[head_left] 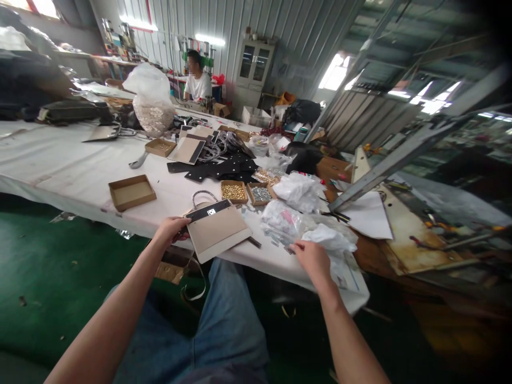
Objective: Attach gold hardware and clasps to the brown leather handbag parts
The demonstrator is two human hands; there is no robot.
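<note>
My left hand (171, 228) grips the left edge of a beige panel (218, 230) with a black top band, a white label and a thin loop handle. The panel lies at the near edge of the white table (60, 165). My right hand (312, 260) rests on crumpled clear and white plastic bags (320, 234) at the table's near right corner, with its fingers curled on the plastic. A small dark piece lies beside its fingertips.
Two small boxes hold gold studs (234, 191) and silver studs (261, 193). An empty cardboard tray (132, 192) sits to the left. Black straps (224, 168) lie behind. A large bag of white pieces (152, 109) stands farther back. A seated person (197, 80) works by the far wall.
</note>
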